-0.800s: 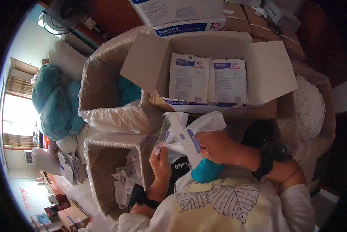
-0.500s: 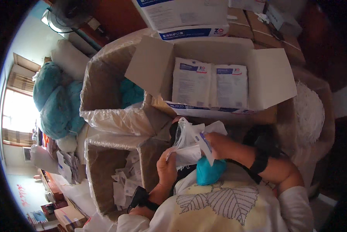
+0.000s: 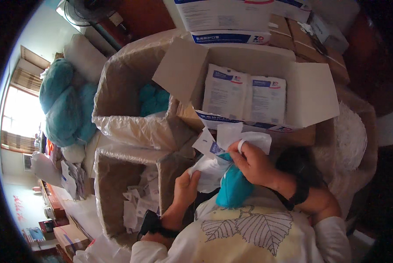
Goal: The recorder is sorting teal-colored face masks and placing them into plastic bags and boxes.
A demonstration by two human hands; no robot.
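Observation:
My left hand (image 3: 187, 188) is closed, thumb and fingers pinching the lower left edge of a white packaging pouch (image 3: 205, 168). A printed flap with a blue band (image 3: 205, 142) stands up from the pouch. At the pouch's upper right, my right hand (image 3: 254, 164) is closed around the upper part of a folded teal face mask (image 3: 235, 188), whose lower part hangs in front of my shirt. A white loop shows at the right fingers. More white pouch material (image 3: 251, 138) spreads behind this hand. The fingertips partly hide where mask and pouch meet.
An open carton (image 3: 249, 122) with two printed packs (image 3: 225, 92) stands ahead. To the left are a plastic-lined box (image 3: 130, 122) with teal masks and another lined box (image 3: 126, 153) with white pouches. White cords (image 3: 352, 136) lie at right; teal bags (image 3: 63, 118) at far left.
The bundle of clear white loops between my hands is no longer visible. My right hand has turned and now grips at the mask's top. The pouch flap has swung left, and the view has shifted slightly.

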